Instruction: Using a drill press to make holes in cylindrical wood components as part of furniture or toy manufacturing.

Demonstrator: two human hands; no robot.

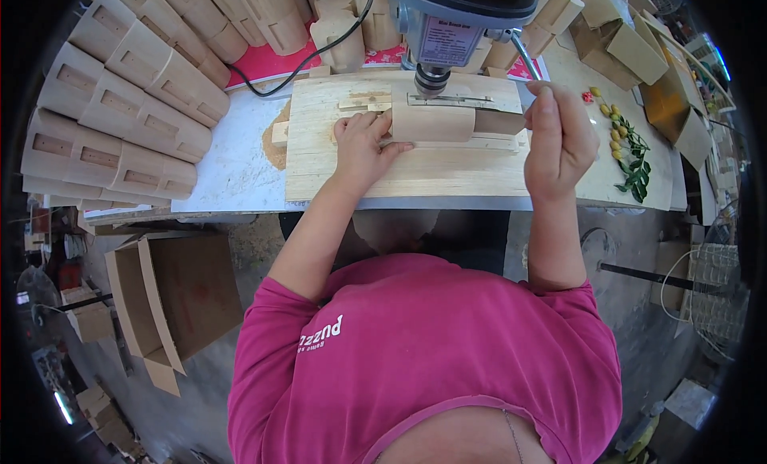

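Left hand (pixel 367 148): against the curved wooden piece's (pixel 435 126) left end, thumb spread; clamping unclear
Right hand (pixel 562 140): you grip the drill-press lever (pixel 525 58)
Curved wooden piece: between your hands, long axis left-right, left hand nearer

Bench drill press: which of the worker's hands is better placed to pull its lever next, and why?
Likely the right hand: it is at the lever, while the left hand is at the left end of the curved wooden piece.
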